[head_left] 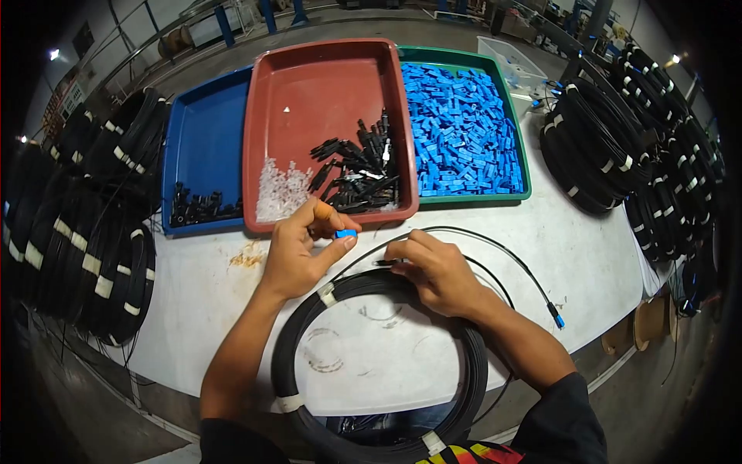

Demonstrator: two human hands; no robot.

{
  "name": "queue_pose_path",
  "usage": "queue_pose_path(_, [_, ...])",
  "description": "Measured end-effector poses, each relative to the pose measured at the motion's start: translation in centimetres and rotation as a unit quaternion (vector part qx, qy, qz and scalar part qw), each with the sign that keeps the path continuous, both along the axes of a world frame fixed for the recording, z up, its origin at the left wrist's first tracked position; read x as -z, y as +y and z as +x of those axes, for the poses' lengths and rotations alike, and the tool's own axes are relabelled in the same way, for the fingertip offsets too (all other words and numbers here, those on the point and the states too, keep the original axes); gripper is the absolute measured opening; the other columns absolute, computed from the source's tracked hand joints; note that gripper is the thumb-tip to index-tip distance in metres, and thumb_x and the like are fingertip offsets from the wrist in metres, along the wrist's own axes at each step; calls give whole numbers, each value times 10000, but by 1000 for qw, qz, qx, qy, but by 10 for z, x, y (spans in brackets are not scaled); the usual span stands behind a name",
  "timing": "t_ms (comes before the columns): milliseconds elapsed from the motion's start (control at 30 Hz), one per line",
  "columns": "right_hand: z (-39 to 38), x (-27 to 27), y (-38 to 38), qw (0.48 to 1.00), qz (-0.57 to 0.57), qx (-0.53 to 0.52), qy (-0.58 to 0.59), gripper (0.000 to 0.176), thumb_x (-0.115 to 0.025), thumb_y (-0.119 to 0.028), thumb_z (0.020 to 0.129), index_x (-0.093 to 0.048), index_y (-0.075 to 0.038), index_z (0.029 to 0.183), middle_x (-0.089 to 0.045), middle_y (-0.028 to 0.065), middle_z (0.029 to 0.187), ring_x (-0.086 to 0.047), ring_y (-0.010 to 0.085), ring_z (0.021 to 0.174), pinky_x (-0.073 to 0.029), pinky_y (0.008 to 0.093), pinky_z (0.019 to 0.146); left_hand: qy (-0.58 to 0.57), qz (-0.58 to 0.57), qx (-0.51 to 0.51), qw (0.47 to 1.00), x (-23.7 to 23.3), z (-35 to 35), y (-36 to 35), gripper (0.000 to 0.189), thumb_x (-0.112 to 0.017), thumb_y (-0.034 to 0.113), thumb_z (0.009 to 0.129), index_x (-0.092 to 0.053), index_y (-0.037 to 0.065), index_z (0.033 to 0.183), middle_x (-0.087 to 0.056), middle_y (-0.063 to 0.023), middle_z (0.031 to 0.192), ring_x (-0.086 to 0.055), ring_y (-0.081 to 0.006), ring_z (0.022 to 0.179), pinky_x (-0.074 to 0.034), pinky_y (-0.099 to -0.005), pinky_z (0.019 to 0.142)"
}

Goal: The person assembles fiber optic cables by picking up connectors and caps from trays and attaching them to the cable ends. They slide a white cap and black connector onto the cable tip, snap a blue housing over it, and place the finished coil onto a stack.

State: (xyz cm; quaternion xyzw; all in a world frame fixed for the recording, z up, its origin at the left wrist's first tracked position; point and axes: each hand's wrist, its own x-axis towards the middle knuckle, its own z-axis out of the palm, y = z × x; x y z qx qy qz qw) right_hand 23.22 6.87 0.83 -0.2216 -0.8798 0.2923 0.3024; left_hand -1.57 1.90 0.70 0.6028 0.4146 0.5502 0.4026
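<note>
My left hand [297, 251] pinches a small blue connector housing [345, 233] between thumb and fingers, just in front of the red tray. To its right, my right hand [437, 271] is closed on the end of a black cable [380, 263], whose tip points left toward the blue piece; the two are apart. Beneath both hands lies a large coil of black cable [284, 356], bound with white tape, partly over the table's near edge. A loose length arcs to the right and ends in a blue-tipped connector [558, 319].
A blue tray [202, 124] holds small black parts. Clear pieces and black parts lie in the red tray [325, 77]. The green tray [519, 155] is full of blue housings. Taped cable coils are stacked at left [77, 255] and right [595, 147] of the white table [209, 309].
</note>
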Motion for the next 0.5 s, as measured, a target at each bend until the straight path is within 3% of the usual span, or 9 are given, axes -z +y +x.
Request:
queue_pose_path(67, [1, 4, -4, 1000, 23, -7, -17, 242, -685, -36, 892, -645, -110, 1119, -617, 128, 937, -654, 366, 799, -518, 452, 677, 17, -36, -14, 999, 5, -1, -17, 202, -722, -35, 913, -592, 2, 1063, -701, -140, 1101, -667, -127, 983, -552, -280, 875])
queue_pose_path(133, [0, 2, -5, 1000, 23, -10, -2, 247, -697, -22, 884, -639, -91, 1114, -624, 135, 937, -655, 364, 809, -520, 442, 691, 37, -69, -25, 997, 9, -1, -24, 211, -717, -38, 916, -597, -4, 1086, -712, -138, 1082, -674, -123, 957, -554, -277, 862])
queue_pose_path(233, [0, 2, -4, 1000, 16, -9, 23, 266, -724, 8, 864, -626, -57, 1102, -637, 145, 935, -659, 357, 827, -524, 420, 717, 123, -4, -36, 992, 26, 1, -26, 279, -734, -56, 892, -594, -16, 1129, -739, -148, 1072, -702, -149, 969, -566, -289, 880])
queue_pose_path(400, [1, 4, -2, 997, -34, 40, 57, 266, -765, -6, 858, -615, -24, 1076, -648, 127, 922, -677, 289, 820, -530, 371, 718, 53, 26, -74, 996, 25, 8, -23, 371, -775, -69, 847, -575, -7, 1152, -746, -149, 1061, -724, -181, 1008, -575, -308, 894])
queue_pose_path(500, [1, 2, -2, 998, -30, 40, 46, 252, -768, -19, 864, -617, -20, 1065, -650, 119, 915, -670, 270, 800, -528, 359, 705, 143, 127, -100, 976, 22, 6, -24, 377, -800, -57, 820, -602, -10, 1138, -767, -145, 1032, -744, -193, 952, -584, -314, 865])
